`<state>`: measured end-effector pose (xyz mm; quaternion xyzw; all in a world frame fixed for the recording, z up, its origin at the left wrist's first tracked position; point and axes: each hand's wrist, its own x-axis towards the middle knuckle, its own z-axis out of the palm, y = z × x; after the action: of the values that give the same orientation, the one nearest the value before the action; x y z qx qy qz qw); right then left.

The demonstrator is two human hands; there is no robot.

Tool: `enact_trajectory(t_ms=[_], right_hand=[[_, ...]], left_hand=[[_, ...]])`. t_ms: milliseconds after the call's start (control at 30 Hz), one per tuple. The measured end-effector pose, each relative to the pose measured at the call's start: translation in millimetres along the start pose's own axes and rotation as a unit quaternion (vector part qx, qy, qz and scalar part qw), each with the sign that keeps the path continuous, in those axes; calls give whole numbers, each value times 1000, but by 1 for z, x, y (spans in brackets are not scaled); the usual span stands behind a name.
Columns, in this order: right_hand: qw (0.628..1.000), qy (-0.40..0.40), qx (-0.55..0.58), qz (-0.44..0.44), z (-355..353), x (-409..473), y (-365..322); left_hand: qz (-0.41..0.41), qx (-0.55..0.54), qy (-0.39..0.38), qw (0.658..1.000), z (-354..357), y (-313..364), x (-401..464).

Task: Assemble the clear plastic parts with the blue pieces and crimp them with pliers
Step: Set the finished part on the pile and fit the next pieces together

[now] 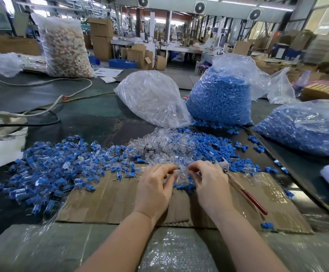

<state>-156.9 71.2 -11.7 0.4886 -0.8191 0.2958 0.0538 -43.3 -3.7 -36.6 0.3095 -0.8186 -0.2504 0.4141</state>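
— Where are your hands?

— Both low over the cardboard sheet [108,201] on the worktop [93,107], close together but not touching. My left hand [155,190] has thumb and forefinger curled toward a clear plastic part [180,170]; my right hand [208,182] has its fingers bent toward the same spot. The part is small and see-through, so I cannot tell whether either hand truly pinches it.

— And the loose stock?

— A heap of clear plastic parts [159,144] lies just beyond my fingertips, with loose blue pieces [214,148] spread to its right and a few under my right hand. To my left is a wide pile of joined pieces [57,167], clear and blue together.

— The pliers?

— The pliers [240,185] lie on the cardboard just beside my right hand, red handles pointing toward me, metal head among the blue pieces. Neither hand is on them.

— What's farther back?

— A bag of clear parts [152,99] leans beside an open bag of blue pieces [220,99]; another blue-filled bag [304,126] lies at the right. A white cable [48,81] runs across the left side.
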Motion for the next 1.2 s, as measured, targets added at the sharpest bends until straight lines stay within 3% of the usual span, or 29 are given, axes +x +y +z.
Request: enact_trajectory(t_ms=[133,267,333,533,800,1000,1200], right_hand=[[994,-21,91,-55,4,-7,-11],[981,-26,191,-3,4,-6,-15],[982,-14,188,17,3,-6,-14],[993,84,29,73,1,-10,3],[989,34,-117,83,13,-7,-3],[991,27,-106,80,14,-5,-3],[989,140,-37,14,17,-16,-2]], left_hand=[[-15,-93,-24,995,-2,1,-2],[-89,-210,-16,973,-3,0,0],[-117,-231,-4,966,-3,-2,2],[-128,-187,-8,974,-1,-3,0],[-47,-42,-61,996,3,-5,0],[-56,-38,-88,994,2,-6,0],[-105,-102,-59,988,1,-6,-1]])
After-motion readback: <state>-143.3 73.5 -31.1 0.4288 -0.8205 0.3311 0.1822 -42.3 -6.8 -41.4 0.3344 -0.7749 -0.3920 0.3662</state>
